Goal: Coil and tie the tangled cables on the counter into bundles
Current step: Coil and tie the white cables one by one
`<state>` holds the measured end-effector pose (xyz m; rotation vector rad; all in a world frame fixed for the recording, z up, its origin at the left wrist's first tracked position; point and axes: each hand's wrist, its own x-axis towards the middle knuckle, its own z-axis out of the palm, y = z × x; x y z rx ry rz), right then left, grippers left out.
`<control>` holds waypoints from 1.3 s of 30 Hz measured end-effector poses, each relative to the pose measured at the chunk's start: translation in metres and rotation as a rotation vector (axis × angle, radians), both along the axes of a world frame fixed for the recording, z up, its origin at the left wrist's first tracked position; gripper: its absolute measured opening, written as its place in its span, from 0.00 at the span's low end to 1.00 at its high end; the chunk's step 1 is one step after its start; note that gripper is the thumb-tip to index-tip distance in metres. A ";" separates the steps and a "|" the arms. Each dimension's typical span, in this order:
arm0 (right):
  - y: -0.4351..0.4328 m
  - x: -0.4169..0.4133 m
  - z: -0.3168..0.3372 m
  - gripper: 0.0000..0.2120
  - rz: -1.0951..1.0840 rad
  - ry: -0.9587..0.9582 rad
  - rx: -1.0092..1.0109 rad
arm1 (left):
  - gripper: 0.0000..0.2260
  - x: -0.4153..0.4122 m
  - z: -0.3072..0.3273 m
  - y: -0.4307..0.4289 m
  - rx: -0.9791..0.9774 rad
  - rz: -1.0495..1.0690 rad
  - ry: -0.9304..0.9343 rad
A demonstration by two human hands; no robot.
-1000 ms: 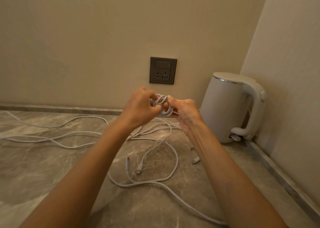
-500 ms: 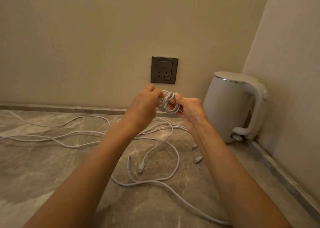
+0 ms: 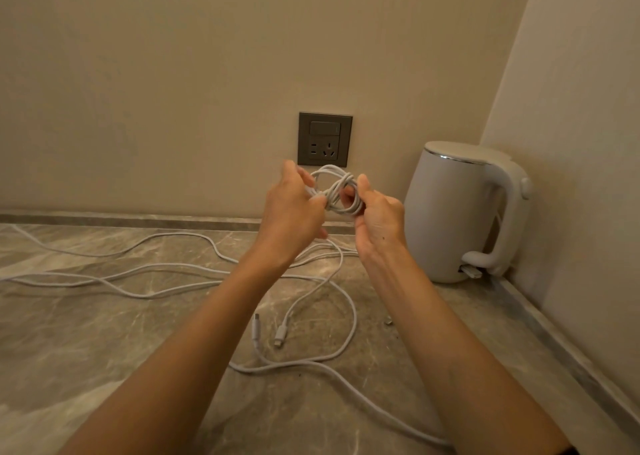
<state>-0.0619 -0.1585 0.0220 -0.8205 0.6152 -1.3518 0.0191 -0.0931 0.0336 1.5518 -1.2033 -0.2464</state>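
Beige plaster wall (image 3: 173,74) fills the background, with a grey-brown marble counter (image 3: 86,333) running along its foot. A white electric kettle (image 3: 450,212) stands in the corner, to the right of and below the dark grey wall socket (image 3: 325,139).

Loose white cables (image 3: 173,278) sprawl over the counter below and to the left of the socket, and one long loop curves round under it towards the near edge.

Compared with a second ago, both hands have lifted slightly. The small white coiled cable bundle (image 3: 334,191) now hangs just under the socket, and its top loop reaches the plate's lower edge in this view. The loose cables on the counter have not shifted.

The left hand (image 3: 291,212) is below and left of the socket, and its thumb and curled fingers pinch the bundle's left side. The right hand (image 3: 379,219) is below and right of the socket. Its thumb stands up beside the coil, and its bent fingers hook through the loops. The bundle is held between the two sets of fingertips, off the counter.

Two white cable plugs (image 3: 280,333) lie side by side well below the socket, between the forearms.
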 end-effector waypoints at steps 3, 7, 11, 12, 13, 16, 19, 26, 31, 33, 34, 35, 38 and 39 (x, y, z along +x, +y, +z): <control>0.001 -0.003 0.001 0.13 0.034 -0.068 -0.031 | 0.07 0.001 0.003 0.003 0.079 -0.174 0.458; -0.001 -0.005 -0.003 0.14 0.114 -0.015 -0.069 | 0.06 0.008 0.005 0.006 0.249 -0.369 0.658; -0.004 -0.009 -0.004 0.15 0.151 0.188 -0.144 | 0.09 0.022 0.007 0.001 0.292 -0.129 0.377; -0.004 -0.010 -0.004 0.15 0.141 0.246 -0.175 | 0.15 0.027 0.007 -0.001 0.248 -0.085 0.271; -0.005 -0.011 -0.003 0.16 0.127 0.330 -0.218 | 0.21 0.032 0.007 -0.001 0.200 -0.070 0.130; -0.006 -0.011 -0.005 0.17 0.106 0.548 -0.327 | 0.21 0.036 0.004 0.001 0.154 -0.096 -0.236; -0.007 -0.012 -0.007 0.19 0.123 0.599 -0.331 | 0.09 0.033 0.001 0.001 0.162 -0.056 -0.488; -0.007 -0.018 -0.003 0.15 0.210 0.692 -0.383 | 0.11 0.039 -0.006 -0.002 0.070 0.120 -0.550; -0.008 -0.015 -0.005 0.07 0.181 0.958 -0.587 | 0.08 0.037 -0.011 -0.005 0.152 0.182 -0.599; -0.009 -0.012 -0.007 0.08 0.109 1.014 -0.635 | 0.06 0.033 -0.014 -0.006 0.206 0.197 -0.672; -0.010 -0.011 -0.008 0.08 0.094 1.020 -0.646 | 0.06 0.031 -0.015 -0.007 0.220 0.197 -0.690; -0.011 -0.011 -0.009 0.09 0.088 1.026 -0.655 | 0.06 0.031 -0.016 -0.008 0.232 0.188 -0.696; -0.015 -0.011 -0.014 0.10 0.063 1.094 -0.685 | 0.09 0.030 -0.015 -0.010 0.278 0.154 -0.680; -0.015 -0.009 -0.016 0.10 0.031 1.132 -0.716 | 0.09 0.030 -0.015 -0.011 0.290 0.150 -0.669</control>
